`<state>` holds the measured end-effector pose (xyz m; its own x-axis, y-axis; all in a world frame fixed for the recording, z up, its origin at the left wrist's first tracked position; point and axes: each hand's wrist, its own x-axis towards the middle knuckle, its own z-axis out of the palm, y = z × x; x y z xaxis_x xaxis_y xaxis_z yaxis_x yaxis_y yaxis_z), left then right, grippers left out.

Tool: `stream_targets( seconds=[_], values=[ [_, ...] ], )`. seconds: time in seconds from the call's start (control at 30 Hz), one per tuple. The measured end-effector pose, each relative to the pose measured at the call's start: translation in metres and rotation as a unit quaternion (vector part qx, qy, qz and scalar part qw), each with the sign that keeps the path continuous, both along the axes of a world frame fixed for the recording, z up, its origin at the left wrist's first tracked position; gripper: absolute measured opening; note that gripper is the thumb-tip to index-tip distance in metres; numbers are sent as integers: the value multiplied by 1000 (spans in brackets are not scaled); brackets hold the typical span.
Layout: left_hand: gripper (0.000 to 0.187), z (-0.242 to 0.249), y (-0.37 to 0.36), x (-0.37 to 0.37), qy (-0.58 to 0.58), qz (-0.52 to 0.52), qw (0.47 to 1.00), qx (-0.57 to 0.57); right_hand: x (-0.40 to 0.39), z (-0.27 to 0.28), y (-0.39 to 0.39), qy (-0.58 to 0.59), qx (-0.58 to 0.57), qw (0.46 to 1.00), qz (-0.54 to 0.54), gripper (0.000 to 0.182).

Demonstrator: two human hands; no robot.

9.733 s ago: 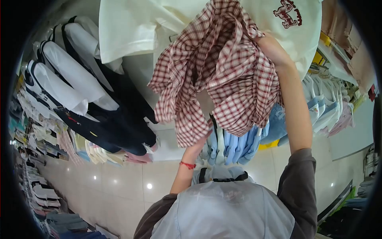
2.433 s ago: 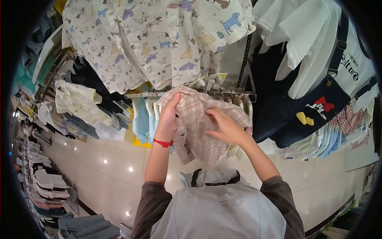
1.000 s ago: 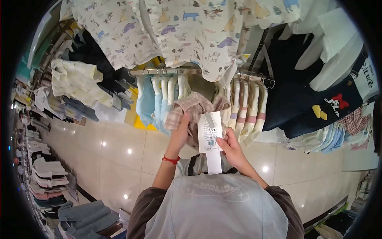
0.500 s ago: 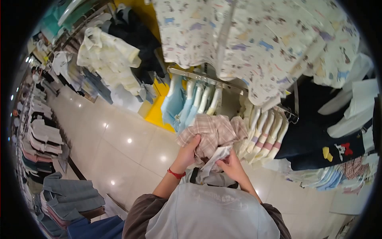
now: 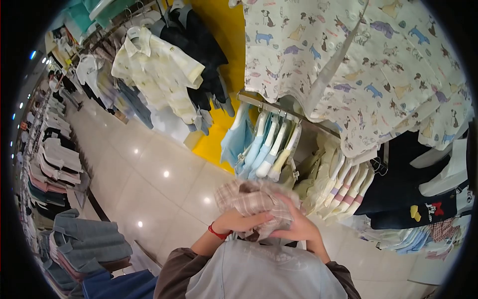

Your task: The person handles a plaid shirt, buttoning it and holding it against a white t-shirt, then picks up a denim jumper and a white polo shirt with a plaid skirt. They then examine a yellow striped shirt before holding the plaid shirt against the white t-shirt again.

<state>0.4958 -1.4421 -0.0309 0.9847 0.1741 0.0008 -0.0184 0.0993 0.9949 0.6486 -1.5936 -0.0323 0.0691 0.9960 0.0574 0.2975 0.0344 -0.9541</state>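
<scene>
A pink plaid garment (image 5: 234,195) is bunched up in front of my chest, held between both hands. My left hand (image 5: 245,222), with a red string at its wrist, is wrapped round the garment's lower left side. On the right, my right hand (image 5: 298,224) grips the same cloth, its thumb low and its fingers over the top. The white label is not visible now. Just beyond the garment, light blue clothes (image 5: 238,142) hang on white hangers from a metal rail (image 5: 284,112).
A large white animal-print shirt (image 5: 348,65) hangs at the upper right. Cream clothes (image 5: 318,184) hang to the right of the blue ones. A yellowish shirt (image 5: 154,70) hangs at the upper left. Folded grey clothes (image 5: 89,236) are stacked at the lower left. People stand far off at the left.
The garment has been bunched closer to my chest and slightly lower. My right hand has moved from the white label onto the plaid cloth. The view has shifted, so the racks appear lower and further right.
</scene>
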Motion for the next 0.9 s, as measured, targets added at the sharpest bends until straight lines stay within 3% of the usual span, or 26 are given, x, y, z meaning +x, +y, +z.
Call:
stream_targets(
  seconds=[0.03, 0.13, 0.23, 0.33, 0.4, 0.43, 0.47, 0.53, 0.57, 0.67, 0.7, 0.73, 0.77, 0.8, 0.83, 0.9],
  values=[
    [29, 9, 4, 5, 17, -16, 1000, 16, -4, -19, 3, 19, 7, 1000, -21, 82],
    [15, 13, 9, 9, -41, 65, 996, 43, 1, -20, 18, 68, -75, 995, 11, 66],
    [13, 1, 39, 4, -100, 139, 970, 170, 21, -29, 29, -29, -72, 997, -10, 48],
    [13, -1, 68, -12, -16, 278, 960, 7, 35, -38, 53, -58, 57, 985, -151, 35],
    [10, 0, 103, -27, 95, 373, 923, 25, 38, -39, 71, 205, 43, 939, -273, 28],
    [9, 9, 118, -27, 91, 424, 901, 28, 46, -34, 80, 222, 72, 926, -297, 29],
    [8, 20, 133, -27, 84, 474, 876, 32, 53, -33, 87, 319, 82, 893, -307, 27],
    [9, 33, 170, -37, 32, 422, 889, 175, 65, -33, 99, 326, 133, 905, -241, 21],
    [10, 39, 186, -41, 5, 393, 886, 246, 67, -36, 107, 325, 113, 921, -183, 24],
    [17, 63, 225, -45, -14, 376, 892, 251, 67, -38, 136, 307, 54, 950, 14, 34],
    [18, 71, 234, -45, -29, 365, 889, 277, 62, -39, 154, 333, 71, 926, 165, 53],
    [20, 79, 241, -46, -40, 353, 884, 302, 48, -39, 166, 357, 0, 915, 187, 72],
    [22, 85, 246, -49, -48, 343, 879, 327, 28, -30, 178, 428, -41, 882, 192, 79],
    [24, 89, 249, -54, -17, 335, 901, 274, 10, -23, 192, 493, -83, 843, 198, 87],
    [25, 92, 251, -60, 12, 327, 919, 218, -3, -34, 208, 404, -64, 890, 200, 88],
    [30, 92, 263, -66, 40, 295, 928, 223, -32, -59, 234, 226, -26, 954, 193, 90]
  ],
)
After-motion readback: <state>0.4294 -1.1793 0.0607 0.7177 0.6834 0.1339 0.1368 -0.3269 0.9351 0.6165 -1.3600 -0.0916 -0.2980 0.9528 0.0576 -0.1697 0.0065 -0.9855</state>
